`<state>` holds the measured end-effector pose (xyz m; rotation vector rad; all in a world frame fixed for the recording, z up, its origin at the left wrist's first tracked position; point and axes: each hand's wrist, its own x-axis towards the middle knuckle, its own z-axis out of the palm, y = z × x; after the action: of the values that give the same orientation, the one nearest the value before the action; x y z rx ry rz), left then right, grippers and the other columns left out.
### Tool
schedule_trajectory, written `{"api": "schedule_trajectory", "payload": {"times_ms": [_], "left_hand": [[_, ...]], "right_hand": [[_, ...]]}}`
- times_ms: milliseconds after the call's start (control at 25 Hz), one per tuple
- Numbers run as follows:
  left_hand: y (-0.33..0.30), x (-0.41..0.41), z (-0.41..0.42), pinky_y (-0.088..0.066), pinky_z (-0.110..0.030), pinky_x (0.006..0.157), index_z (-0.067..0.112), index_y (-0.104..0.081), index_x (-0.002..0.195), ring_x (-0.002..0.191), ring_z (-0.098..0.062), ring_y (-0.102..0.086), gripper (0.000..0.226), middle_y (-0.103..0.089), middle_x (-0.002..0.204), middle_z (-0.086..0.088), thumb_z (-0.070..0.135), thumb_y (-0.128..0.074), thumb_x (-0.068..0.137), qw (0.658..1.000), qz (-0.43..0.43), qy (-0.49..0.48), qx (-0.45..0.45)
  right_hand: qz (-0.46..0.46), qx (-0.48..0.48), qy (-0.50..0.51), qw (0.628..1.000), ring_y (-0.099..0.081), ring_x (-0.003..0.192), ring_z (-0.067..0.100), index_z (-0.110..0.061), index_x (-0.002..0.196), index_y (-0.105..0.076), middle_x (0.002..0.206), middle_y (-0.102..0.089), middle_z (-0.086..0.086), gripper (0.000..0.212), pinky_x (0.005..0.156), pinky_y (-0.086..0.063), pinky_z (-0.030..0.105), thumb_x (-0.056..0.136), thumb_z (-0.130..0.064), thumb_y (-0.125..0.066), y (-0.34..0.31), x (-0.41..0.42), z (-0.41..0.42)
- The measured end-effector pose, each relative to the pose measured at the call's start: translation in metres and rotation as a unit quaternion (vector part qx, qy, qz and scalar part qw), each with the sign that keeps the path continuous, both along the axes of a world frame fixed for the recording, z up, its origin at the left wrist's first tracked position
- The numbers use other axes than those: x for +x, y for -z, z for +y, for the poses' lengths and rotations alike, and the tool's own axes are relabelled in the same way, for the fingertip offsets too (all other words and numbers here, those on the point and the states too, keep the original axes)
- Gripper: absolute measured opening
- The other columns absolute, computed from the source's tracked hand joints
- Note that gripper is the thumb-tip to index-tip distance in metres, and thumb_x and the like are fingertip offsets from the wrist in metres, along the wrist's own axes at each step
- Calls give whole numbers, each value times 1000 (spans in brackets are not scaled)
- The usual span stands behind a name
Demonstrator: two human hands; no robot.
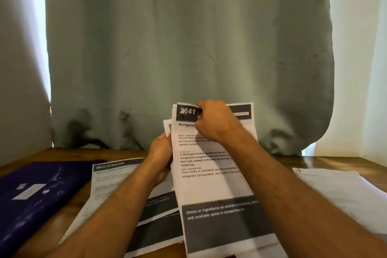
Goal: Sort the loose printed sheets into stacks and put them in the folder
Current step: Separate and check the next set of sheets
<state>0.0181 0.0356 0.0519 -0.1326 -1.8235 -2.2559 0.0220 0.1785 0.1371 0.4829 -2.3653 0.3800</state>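
Note:
I hold a small bundle of printed sheets (209, 184) upright over the table; the front one is headed "2641" and "Refrigerator". My left hand (161, 157) grips the bundle's left edge, thumb in front. My right hand (215, 121) pinches the top of the front sheet near its dark header bar. Another sheet (167, 125) peeks out behind at the upper left. A dark blue folder (35, 195) lies shut on the table at the left. Printed sheets headed "MULTI-ROOM" (111, 176) lie flat beside it, partly under my left forearm.
A pile of white sheets (339, 190) lies on the wooden table (278, 162) at the right. A pale green curtain (188, 48) hangs right behind the table's far edge, its hem bunched on the tabletop.

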Motion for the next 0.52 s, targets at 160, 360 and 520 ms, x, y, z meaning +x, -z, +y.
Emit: {"api": "schedule_trajectory", "payload": {"times_ms": [160, 360, 520], "left_hand": [[38, -17, -13, -63, -45, 70, 12, -70, 110, 82, -32, -77, 26, -78, 93, -14, 27, -49, 105, 999, -52, -6, 10], [57, -28, -21, -58, -54, 89, 14, -71, 113, 90, -33, -76, 43, -78, 97, -14, 44, -42, 106, 996, -90, -1, 5], [60, -29, -16, -60, -47, 86, 19, -73, 107, 89, -31, -76, 72, -78, 95, -14, 71, -25, 96, 996, -85, 25, -26]], "right_hand": [[-45, 14, 2, 999, -54, 85, 24, -14, 100, -64, 91, -55, 4, 19, 79, -46, 33, 82, -16, -56, 46, -25, -12], [-84, -13, 1, 996, -58, 88, 23, -19, 91, -58, 92, -55, 2, 6, 75, -47, 32, 86, -15, -59, 76, -50, -25], [-106, -39, 4, 994, -58, 97, 22, -17, 106, -59, 105, -57, 4, 18, 85, -52, 36, 88, -18, -60, 99, -59, -29]]}}
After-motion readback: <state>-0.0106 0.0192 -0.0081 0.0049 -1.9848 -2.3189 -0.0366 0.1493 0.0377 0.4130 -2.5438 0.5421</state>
